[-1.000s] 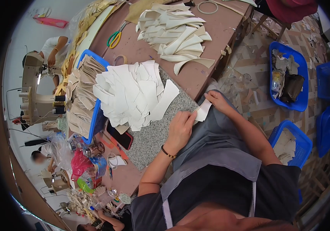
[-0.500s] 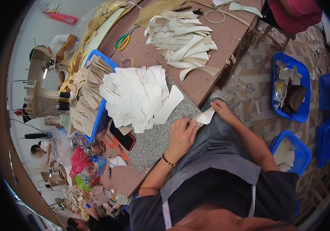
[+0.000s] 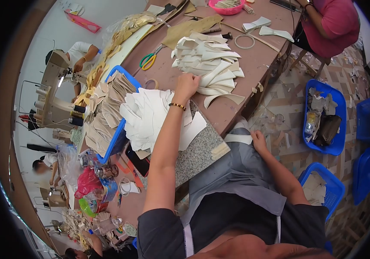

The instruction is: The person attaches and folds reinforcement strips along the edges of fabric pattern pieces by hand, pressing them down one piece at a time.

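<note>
My left hand (image 3: 187, 85) reaches over the table to the near edge of a pile of curved cream pieces (image 3: 213, 60); its fingers are curled and their tips are hidden. Below it lies a heap of white pieces (image 3: 146, 116), partly covered by my left forearm. My right hand (image 3: 259, 141) is at my lap, its fingers closed on the end of a curved white strip (image 3: 239, 138) that lies across my apron. On the corner of the grey speckled slab (image 3: 198, 157) rests a small cream piece (image 3: 220, 150).
A blue basket of beige pieces (image 3: 118, 144) and scissors (image 3: 149, 60) stand on the table (image 3: 167, 64). Blue bins (image 3: 342, 116) are on the floor at the right. A person in pink (image 3: 336, 26) sits at the top right; other people are at the left.
My left hand has left the white piece at my lap and moved up to the cream pile. A small cream piece now lies on the slab corner. The view has shifted.
</note>
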Tool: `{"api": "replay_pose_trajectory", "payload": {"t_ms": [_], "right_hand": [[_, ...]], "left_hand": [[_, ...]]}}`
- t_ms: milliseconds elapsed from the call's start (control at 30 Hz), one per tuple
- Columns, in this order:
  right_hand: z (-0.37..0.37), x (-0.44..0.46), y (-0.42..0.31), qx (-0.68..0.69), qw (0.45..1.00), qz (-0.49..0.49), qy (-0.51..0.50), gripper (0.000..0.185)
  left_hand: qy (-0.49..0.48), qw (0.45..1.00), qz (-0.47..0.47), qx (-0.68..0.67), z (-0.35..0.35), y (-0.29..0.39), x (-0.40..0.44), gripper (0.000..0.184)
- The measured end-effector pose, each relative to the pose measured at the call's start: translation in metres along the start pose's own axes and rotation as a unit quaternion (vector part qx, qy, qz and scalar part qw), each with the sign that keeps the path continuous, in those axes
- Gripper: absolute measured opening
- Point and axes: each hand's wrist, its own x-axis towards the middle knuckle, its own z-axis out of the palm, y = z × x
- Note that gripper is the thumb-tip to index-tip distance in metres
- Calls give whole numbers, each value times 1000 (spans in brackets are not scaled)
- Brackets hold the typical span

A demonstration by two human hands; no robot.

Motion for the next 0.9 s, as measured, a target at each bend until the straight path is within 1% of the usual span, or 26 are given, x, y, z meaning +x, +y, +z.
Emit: {"api": "replay_pose_trajectory", "payload": {"t_ms": [67,167,267,467,567,667,733,833,900], "right_hand": [[-2,-4,-1,-4,1000,2,14,38],[-5,-8,-8,-3,1000,5,19,38],[-6,-10,-15,0,1000,16,15,39],[-7,-10,-8,11,1000,11,12,39],[-7,-13,-3,19,999,22,15,38],[-10,-16,-3,27,998,48,9,38],[-12,-18,-2,26,998,54,7,37],[-14,-22,6,23,999,-2,25,35],[-16,-25,10,53,998,16,15,34]], "left_hand": [[-57,994,-49,-79,5,-1,7,29],[-68,992,-40,-101,14,-11,11,25],[-98,975,-86,-181,15,-15,16,21],[-124,979,-62,-151,3,-7,21,17],[-122,981,-25,-147,6,-7,19,17],[-110,969,-20,-218,10,-6,17,20],[-92,968,-36,-229,17,-13,22,20],[-68,967,-42,-242,27,-24,32,21],[-68,966,-52,-245,26,-23,33,21]]}}
